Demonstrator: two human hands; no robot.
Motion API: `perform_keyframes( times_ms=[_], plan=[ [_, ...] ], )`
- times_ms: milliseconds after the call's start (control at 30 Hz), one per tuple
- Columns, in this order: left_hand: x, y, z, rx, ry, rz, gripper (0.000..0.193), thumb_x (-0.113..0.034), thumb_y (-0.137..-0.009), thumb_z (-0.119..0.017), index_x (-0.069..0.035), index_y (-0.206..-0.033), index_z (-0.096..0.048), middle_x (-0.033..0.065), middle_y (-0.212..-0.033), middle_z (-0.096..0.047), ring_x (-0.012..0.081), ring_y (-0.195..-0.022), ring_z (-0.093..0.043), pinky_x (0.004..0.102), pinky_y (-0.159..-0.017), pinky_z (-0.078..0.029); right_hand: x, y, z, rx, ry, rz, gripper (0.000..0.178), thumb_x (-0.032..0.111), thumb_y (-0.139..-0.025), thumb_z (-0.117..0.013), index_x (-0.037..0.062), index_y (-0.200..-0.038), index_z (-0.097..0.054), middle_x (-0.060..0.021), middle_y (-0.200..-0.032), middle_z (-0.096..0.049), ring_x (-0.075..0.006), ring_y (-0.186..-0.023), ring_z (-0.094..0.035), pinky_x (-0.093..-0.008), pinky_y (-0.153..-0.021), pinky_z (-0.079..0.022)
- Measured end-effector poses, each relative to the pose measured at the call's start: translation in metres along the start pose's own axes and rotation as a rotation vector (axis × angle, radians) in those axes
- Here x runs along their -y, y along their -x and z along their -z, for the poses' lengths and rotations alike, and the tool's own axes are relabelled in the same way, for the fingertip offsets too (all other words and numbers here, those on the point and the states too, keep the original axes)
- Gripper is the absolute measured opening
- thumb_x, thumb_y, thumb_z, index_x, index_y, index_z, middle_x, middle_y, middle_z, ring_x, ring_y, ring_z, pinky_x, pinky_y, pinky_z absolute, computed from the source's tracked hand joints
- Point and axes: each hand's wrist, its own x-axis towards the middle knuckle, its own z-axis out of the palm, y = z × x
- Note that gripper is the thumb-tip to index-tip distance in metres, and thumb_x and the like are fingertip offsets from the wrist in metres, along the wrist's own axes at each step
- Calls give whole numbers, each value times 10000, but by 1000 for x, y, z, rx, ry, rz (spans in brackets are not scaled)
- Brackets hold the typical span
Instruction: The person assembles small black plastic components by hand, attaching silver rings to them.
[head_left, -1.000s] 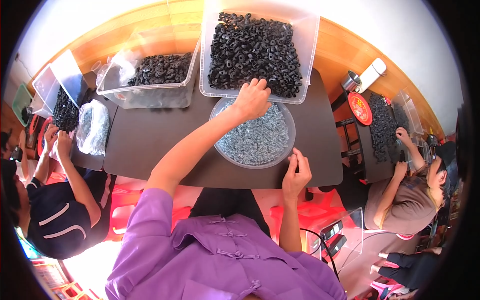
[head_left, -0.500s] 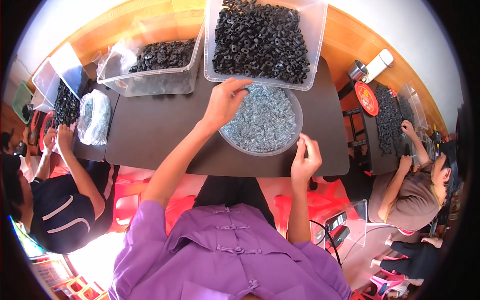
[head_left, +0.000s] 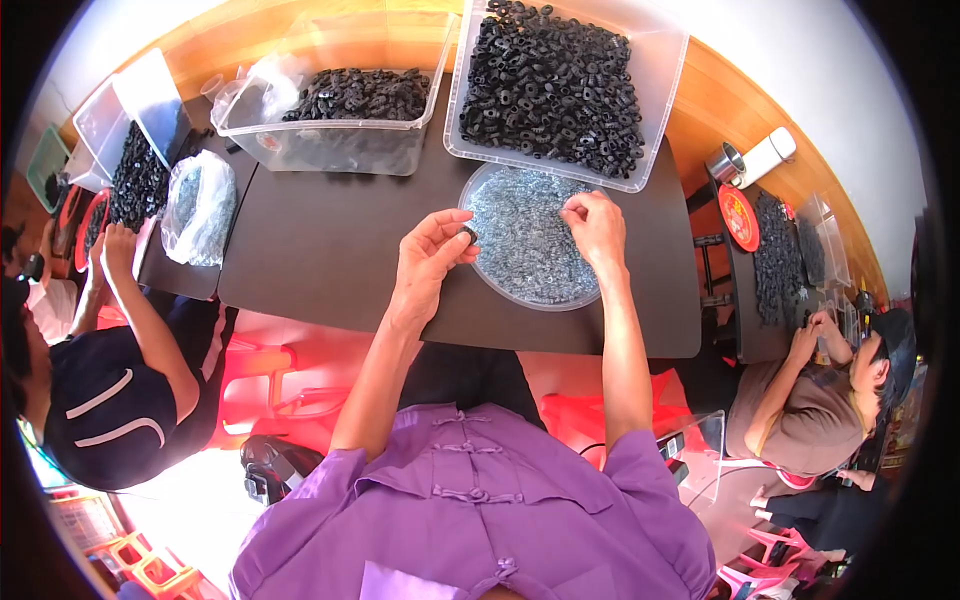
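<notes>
My left hand (head_left: 425,268) is closed in a pinch at the left rim of a round clear tub (head_left: 483,283). Between its thumb and fingers sits a small black plastic part (head_left: 468,235). Small silvery metal pieces (head_left: 530,235), which look like springs, fill the tub. Above their right side, my right hand (head_left: 600,235) has its thumb and fingertips pressed together; whatever they hold is too small to make out. Just beyond the tub stands a large clear plastic bin (head_left: 560,172), holding many loose black plastic parts (head_left: 550,90).
Another clear bin (head_left: 330,150) of black parts stands farther left on the dark table (head_left: 330,240), near a plastic bag (head_left: 197,215). People work at both sides: one left (head_left: 125,400), one right (head_left: 810,410). A red plate (head_left: 738,215) and metal cup (head_left: 724,162) are at right.
My left hand has drawn back from the big bin's near edge to the tub's left rim, with the black part showing. My right hand has moved from the tub's right rim to over the silvery pieces.
</notes>
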Motion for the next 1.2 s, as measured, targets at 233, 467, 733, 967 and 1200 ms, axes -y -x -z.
perform_keyframes(
  times_ms=[233,467,733,967,1200],
  plan=[
    [9,-4,-6,53,31,1,116,-46,-870,-641,-23,-982,-624,34,-885,-649,105,-778,-626,238,-742,-513,1,12,10,149,-915,-230,125,73,-844,-649,-1,-941,-676,-69,-864,-676,-122,-722,-628,-249,-609,-502],
    [7,-5,-19,90,45,32,101,-28,-866,-635,-10,-959,-599,59,-886,-641,141,-804,-651,267,-758,-535,16,26,6,229,-1159,-322,130,62,-856,-654,-8,-965,-667,-81,-863,-674,-121,-722,-628,-227,-667,-517],
    [7,-4,-22,81,-11,49,166,-53,-879,-626,0,-1035,-644,48,-899,-655,123,-784,-641,248,-735,-524,19,29,7,248,-1118,-233,94,83,-866,-651,35,-947,-640,-28,-849,-644,-127,-807,-638,-276,-747,-538],
    [20,-22,-37,125,-415,-44,167,-52,-850,-621,-30,-994,-701,18,-753,-588,84,-700,-562,239,-646,-465,27,35,4,253,-1178,-234,113,77,-865,-652,24,-963,-635,-54,-859,-650,-138,-779,-649,-277,-734,-550],
    [14,-32,-40,131,-627,-5,164,-99,-790,-708,-2,-921,-694,24,-738,-601,56,-594,-509,223,-544,-414,36,38,6,208,-1090,-136,95,56,-852,-665,-4,-925,-658,-48,-828,-653,-107,-740,-628,-240,-687,-534]
  ],
)
